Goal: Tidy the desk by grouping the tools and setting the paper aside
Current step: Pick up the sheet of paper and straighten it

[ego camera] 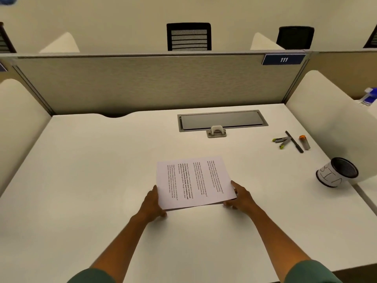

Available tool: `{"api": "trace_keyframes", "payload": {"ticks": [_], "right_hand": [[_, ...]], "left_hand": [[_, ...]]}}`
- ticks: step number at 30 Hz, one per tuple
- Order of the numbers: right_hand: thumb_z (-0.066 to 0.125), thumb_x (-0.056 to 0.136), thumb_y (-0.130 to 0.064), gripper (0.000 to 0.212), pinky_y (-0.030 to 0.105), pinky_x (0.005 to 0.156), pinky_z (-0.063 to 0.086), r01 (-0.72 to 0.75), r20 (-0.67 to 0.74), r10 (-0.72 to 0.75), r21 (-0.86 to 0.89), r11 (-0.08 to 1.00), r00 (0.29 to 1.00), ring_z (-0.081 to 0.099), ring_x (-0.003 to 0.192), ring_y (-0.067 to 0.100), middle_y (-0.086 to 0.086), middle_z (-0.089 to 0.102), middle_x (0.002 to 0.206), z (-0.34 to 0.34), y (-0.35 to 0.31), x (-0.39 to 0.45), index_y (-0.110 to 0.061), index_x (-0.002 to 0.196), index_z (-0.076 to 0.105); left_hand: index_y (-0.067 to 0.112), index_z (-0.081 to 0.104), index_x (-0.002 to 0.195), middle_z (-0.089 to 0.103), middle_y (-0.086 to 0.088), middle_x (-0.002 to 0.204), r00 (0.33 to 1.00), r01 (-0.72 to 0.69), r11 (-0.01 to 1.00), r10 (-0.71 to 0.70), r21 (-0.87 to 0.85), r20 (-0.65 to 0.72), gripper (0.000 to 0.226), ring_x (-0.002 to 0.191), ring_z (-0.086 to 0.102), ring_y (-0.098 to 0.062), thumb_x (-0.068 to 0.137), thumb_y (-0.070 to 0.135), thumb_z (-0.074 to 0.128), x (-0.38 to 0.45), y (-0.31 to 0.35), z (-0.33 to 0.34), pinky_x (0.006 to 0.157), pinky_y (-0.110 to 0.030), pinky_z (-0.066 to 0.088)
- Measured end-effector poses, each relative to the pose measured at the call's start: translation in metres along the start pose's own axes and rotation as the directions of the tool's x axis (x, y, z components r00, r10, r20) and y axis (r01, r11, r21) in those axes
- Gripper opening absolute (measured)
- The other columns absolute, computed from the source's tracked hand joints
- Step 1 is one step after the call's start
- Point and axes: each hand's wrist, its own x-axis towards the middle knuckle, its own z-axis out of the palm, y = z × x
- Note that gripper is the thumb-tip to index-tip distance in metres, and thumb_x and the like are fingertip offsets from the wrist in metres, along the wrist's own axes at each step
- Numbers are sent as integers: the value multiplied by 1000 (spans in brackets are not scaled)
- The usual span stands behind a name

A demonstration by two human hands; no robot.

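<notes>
A printed sheet of paper (193, 181) lies in the middle of the white desk (91, 170), turned sideways, with its near edge slightly raised. My left hand (152, 203) grips its near left corner and my right hand (241, 196) grips its near right corner. At the far right of the desk lie the tools: a black pen (294, 142), two small tools with yellow-green tips (282, 140), and a small tube with an orange cap (304, 142). A black mesh pen cup (336, 172) with a white paper wrap lies tipped on its side near the right divider.
A grey cable hatch (222, 120) with a beige latch sits at the back of the desk. Beige partitions close in the back and both sides. A blue and white bottle (369, 97) stands beyond the right divider. Two black chairs show behind the back partition.
</notes>
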Motion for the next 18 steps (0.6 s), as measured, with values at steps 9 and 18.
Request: {"api": "trace_keyframes", "payload": {"ticks": [9, 18], "right_hand": [[76, 68, 3, 78, 24, 54, 50, 2, -49, -1, 15, 1000, 999, 57, 77, 18, -10, 56, 88, 4, 2, -2, -13, 138, 44], [83, 66, -6, 93, 28, 57, 52, -17, -54, 17, -5, 1000, 998, 58, 95, 26, -2, 58, 104, 4, -2, -7, -14, 145, 35]], "left_hand": [[13, 56, 90, 66, -2, 87, 995, -56, 998, 53, -42, -80, 37, 79, 62, -25, 54, 16, 61, -6, -3, 2, 68, -42, 57], [15, 54, 92, 63, 2, 90, 995, -53, 994, 44, -92, -94, 46, 82, 60, -21, 57, 1, 81, -20, 10, -4, 64, -29, 54]]}}
